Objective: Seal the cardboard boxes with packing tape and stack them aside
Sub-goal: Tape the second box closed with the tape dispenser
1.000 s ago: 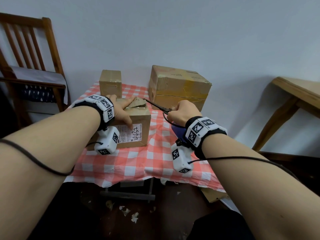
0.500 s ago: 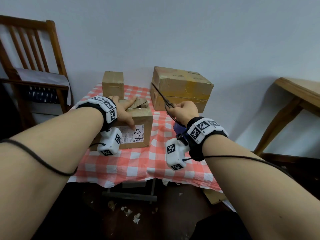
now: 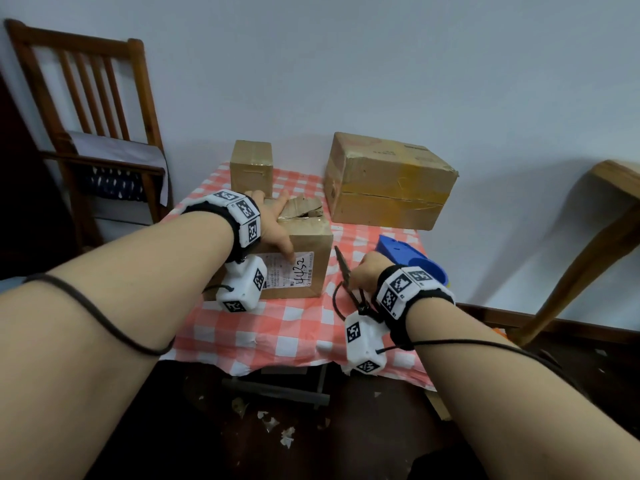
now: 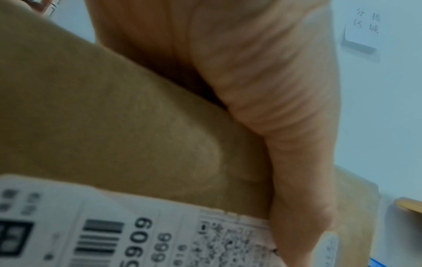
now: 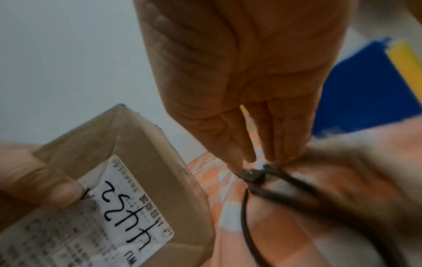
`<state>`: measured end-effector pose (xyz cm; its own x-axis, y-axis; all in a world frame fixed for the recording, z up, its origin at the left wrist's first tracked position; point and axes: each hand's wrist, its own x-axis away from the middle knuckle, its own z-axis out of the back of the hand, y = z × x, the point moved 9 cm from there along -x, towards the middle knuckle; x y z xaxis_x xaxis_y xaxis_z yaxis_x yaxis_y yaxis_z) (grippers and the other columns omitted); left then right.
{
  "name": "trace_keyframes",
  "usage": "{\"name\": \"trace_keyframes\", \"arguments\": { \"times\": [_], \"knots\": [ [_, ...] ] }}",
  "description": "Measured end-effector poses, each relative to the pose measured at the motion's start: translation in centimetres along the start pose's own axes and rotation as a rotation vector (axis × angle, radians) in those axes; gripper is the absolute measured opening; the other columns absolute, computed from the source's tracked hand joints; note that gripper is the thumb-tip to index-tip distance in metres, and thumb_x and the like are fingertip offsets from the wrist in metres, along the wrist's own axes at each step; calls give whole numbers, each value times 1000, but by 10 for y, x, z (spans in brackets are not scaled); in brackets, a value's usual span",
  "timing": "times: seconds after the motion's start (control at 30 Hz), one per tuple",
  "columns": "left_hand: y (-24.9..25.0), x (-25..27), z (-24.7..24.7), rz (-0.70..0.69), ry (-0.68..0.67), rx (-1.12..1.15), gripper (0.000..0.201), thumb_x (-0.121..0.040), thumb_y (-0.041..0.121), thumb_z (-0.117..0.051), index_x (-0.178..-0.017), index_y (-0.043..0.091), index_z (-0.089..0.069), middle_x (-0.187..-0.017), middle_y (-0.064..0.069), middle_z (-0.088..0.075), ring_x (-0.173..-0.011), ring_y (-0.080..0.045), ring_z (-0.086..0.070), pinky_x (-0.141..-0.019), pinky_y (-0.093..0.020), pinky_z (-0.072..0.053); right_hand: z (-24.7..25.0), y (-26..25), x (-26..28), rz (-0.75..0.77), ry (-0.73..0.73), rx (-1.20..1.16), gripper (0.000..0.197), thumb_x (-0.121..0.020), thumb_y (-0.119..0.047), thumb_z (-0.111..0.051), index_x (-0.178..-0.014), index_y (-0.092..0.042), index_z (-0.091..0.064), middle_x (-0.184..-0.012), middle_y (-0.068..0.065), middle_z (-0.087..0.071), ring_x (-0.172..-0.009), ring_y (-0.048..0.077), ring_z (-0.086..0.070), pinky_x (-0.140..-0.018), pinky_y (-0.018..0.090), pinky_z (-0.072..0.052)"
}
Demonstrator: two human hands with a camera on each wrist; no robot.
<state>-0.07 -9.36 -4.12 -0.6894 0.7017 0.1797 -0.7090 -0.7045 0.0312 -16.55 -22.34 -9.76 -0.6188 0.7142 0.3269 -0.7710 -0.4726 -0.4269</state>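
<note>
L hand [image 3: 273,226] lies over the near-left top corner of the labelled box [image 3: 304,251], fingers spread across the lid, thumb down the front face onto the shipping label [image 3: 292,273]; it holds the box down, no pinch. R hand [image 3: 367,275] curls round black scissors [image 3: 343,268], low over the checked cloth [image 3: 277,327] just beside the box's R face; blades point up and away, approx. twd the wall. Box sits near centre of the small table, label side facing the person, long axis approx. L–R. Top flaps [image 3: 304,207] torn and crumpled, lifting at the far edge, so not sealed flat. Judgement: box looks light, walls stiff but lid soft and creased; best taken by two opposite side faces, low, not by the flaps. Blue tape dispenser [image 3: 408,258] lies behind the R hand. Small box [image 3: 251,171] and large box [image 3: 388,181] stand at the back by the wall, well apart. Wooden chair [image 3: 86,109] to the L.
</note>
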Motion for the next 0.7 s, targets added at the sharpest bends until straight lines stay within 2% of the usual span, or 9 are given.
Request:
{"name": "trace_keyframes", "arguments": {
  "times": [0.03,0.1,0.13,0.23,0.33,0.43,0.57,0.63,0.7],
  "knots": [
    [-1,-1,1,2,5,-1,136,-46,72,-76,-150,34,3,-150,-14,-17,-137,-37,-21,-109,-52,-29,11,-8,-2,37,55,19,12,-89,-11,-54,-96,-2,-57,-80,10,-57,-75,24,-55,-63,32,-49],
    [-1,-1,2,-2,7,-8,135,-44,72,-76,-150,28,-4,-147,-14,-22,-135,-36,-26,-108,-51,-32,38,-24,-4,130,180,-111,12,-89,-9,-51,-86,-1,-61,-76,10,-59,-71,23,-55,-67,38,-53],
    [-1,-2,2,-7,5,-13,133,-43,72,-75,-149,27,-8,-145,-14,-25,-133,-36,-29,-107,-51,-33,49,-33,-4,178,225,-220,14,-89,-7,-52,-82,-2,-63,-77,10,-61,-70,22,-56,-69,37,-55],
    [0,-4,2,-20,7,-24,127,-44,70,-74,-147,25,-15,-140,-14,-30,-129,-36,-33,-104,-51,-35,68,-59,-2,306,228,-475,14,-87,-4,-55,-77,-9,-63,-81,5,-64,-66,15,-56,-61,29,-52],
    [0,-6,1,-16,35,-30,123,-49,67,-76,-147,23,-17,-140,-15,-31,-129,-35,-32,-106,-49,-34,73,-85,-3,363,189,-559,20,-86,-3,-55,-104,-8,-64,-94,8,-65,-71,14,-55,-57,24,-46],
    [0,-7,0,-12,60,-30,123,-50,67,-75,-148,23,-15,-140,-15,-31,-130,-34,-30,-106,-48,-32,70,-110,-6,410,115,-511,36,-93,-10,-50,-129,-9,-55,-109,8,-62,-86,15,-52,-66,25,-43],
    [-2,-10,-1,-1,78,-24,133,-49,69,-74,-150,17,-6,-142,-14,-30,-132,-33,-30,-109,-49,-30,59,-140,-6,490,65,-226,38,-101,-13,-37,-137,-8,-47,-138,7,-50,-117,17,-49,-95,26,-38],
    [-3,-10,-1,6,83,-17,135,-49,70,-73,-150,15,-3,-143,-14,-29,-133,-33,-30,-109,-48,-29,52,-145,-9,494,35,-150,39,-99,-8,-41,-137,-5,-46,-141,8,-48,-126,20,-47,-100,24,-35],
    [-3,-9,-1,5,85,-10,135,-49,70,-73,-150,14,-2,-143,-14,-29,-133,-33,-29,-109,-48,-30,48,-148,-13,498,17,-127,44,-93,-2,-51,-137,-4,-47,-138,9,-51,-125,21,-49,-101,25,-38]
  ]
}}
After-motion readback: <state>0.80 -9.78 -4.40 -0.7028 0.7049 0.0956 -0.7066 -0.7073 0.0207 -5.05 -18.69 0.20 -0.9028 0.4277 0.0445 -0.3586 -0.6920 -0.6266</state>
